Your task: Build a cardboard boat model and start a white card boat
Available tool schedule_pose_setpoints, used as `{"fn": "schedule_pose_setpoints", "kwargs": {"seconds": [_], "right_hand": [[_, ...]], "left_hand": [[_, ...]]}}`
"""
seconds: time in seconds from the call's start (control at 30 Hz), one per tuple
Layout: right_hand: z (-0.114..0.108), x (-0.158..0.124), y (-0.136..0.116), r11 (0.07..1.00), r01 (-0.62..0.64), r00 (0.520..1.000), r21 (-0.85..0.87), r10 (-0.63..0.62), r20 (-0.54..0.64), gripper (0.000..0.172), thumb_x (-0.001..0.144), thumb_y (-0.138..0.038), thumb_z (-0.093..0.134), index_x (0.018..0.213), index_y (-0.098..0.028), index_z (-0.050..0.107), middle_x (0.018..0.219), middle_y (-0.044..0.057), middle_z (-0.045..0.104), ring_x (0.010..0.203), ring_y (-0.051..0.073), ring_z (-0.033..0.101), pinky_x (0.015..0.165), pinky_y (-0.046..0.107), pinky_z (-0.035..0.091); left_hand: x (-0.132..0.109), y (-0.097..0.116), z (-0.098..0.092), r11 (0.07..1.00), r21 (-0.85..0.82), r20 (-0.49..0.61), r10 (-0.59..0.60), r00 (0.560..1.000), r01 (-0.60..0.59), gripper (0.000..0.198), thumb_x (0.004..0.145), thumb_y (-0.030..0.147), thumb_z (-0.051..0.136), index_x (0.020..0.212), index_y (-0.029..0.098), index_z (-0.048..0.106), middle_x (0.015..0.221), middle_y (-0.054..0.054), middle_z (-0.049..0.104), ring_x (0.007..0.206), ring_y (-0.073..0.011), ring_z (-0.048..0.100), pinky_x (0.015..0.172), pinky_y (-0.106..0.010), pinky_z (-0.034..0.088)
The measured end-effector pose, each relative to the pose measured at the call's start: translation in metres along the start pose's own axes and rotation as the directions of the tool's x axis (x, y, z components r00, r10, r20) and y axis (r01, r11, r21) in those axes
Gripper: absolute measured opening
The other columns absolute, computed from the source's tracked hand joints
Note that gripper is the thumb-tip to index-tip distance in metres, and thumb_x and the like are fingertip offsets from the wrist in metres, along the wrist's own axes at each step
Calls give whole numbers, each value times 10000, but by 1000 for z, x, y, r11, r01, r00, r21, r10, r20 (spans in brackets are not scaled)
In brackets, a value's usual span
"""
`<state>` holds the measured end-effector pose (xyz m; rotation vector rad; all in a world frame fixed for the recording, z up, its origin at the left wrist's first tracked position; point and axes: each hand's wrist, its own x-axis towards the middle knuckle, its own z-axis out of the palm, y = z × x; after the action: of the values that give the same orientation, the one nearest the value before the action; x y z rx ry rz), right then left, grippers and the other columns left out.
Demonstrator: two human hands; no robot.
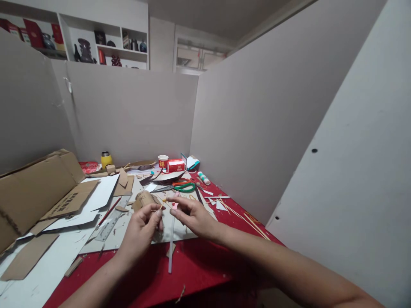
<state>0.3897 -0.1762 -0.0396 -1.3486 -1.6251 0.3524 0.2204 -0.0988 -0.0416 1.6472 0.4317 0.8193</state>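
My left hand [143, 226] is closed, thumb and forefinger pinching a thin pale wooden stick [162, 206]. A small yellowish piece [165, 200] sits at the stick's upper end. My right hand [192, 216] comes in from the right, its thumb and forefinger apart. The forefinger's tip is beside the yellowish piece; whether it touches is too small to tell. Just behind my left hand stands a curled brown cardboard piece [146, 199]. Below the hands a translucent glue stick [171, 252] lies across the white board's front edge.
Green-handled scissors [184, 186], a red box [176, 165] and a paper cup [163, 160] are at the back. Thin wooden sticks [244, 220] lie on the red cloth at right. A ruler [111, 224], cardboard [30, 256] and a yellow jar [106, 159] are left. Grey panels surround the table.
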Motion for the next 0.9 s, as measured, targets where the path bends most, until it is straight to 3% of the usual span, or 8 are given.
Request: {"fn": "schedule_pose_setpoints", "kwargs": {"seconds": [0.1, 0.17, 0.3, 0.5, 0.6, 0.7, 0.8, 0.9], "right_hand": [[2, 1, 1, 991, 124, 992, -57, -124, 2, 326, 901, -280, 487, 1132, -115, 647, 744, 42, 631, 619, 131, 541, 584, 239, 451], [2, 2, 3, 967, 234, 972, -101, -233, 24, 303, 916, -242, 454, 1119, -138, 654, 814, 59, 676, 698, 145, 595, 648, 240, 477], [3, 0, 6, 904, 369, 929, -218, -361, 78, 309, 913, -174, 443, 1163, -139, 620, 807, 64, 700, 656, 128, 621, 626, 209, 480], [8, -2, 9, 799, 454, 882, -394, -467, 69, 357, 904, -160, 439, 1238, -116, 557, 857, 116, 729, 691, 164, 676, 634, 229, 513], [11, -1, 5, 834, 403, 902, -377, -431, 11, 350, 910, -175, 452, 1239, -134, 565, 932, 128, 726, 777, 182, 689, 695, 256, 527], [12, 0, -1, 908, 359, 929, -215, -369, -9, 315, 919, -178, 456, 1200, -172, 600, 971, 93, 713, 853, 165, 674, 752, 250, 516], [11, 0, -4, 937, 314, 948, -154, -318, 0, 300, 911, -195, 473, 1170, -152, 618, 895, 71, 700, 755, 140, 643, 694, 234, 498], [8, 0, -5, 959, 211, 976, -191, -218, -18, 293, 885, -235, 514, 1117, -104, 635, 684, 25, 640, 549, 105, 527, 548, 210, 435]], "left_hand": [[-3, 2, 2, 998, 44, 9, 46, 999, -46, 308, 872, 399, 544, 685, 155, 542, 555, 37, 489, 507, -76, 386, 495, -198, 299], [-3, 1, 3, 999, 29, 14, 35, 999, -35, 321, 873, 400, 540, 661, 159, 519, 542, 45, 464, 495, -74, 369, 488, -200, 290], [-2, -4, 3, 998, -58, 23, -16, 1000, 17, 314, 856, 403, 570, 666, 157, 521, 532, 49, 451, 485, -66, 352, 475, -192, 272], [4, -4, 2, 912, -337, 140, -195, 971, 232, 271, 806, 407, 630, 749, 159, 539, 486, 79, 423, 387, -28, 204, 395, -174, 137], [4, -1, 1, 916, -336, 149, -180, 972, 221, 263, 804, 408, 635, 800, 165, 535, 489, 84, 434, 376, -24, 219, 384, -161, 149], [2, 0, -1, 959, -251, 105, -106, 989, 130, 257, 826, 417, 608, 860, 174, 530, 505, 78, 465, 395, -34, 286, 395, -152, 203], [1, 1, -2, 990, -127, 81, -56, 995, 66, 256, 860, 419, 562, 960, 188, 515, 542, 65, 527, 407, -47, 340, 405, -159, 251], [1, 3, -4, 997, -64, 101, -38, 994, 45, 253, 869, 417, 547, 966, 186, 513, 628, 23, 610, 467, -74, 458, 459, -186, 351]]}}
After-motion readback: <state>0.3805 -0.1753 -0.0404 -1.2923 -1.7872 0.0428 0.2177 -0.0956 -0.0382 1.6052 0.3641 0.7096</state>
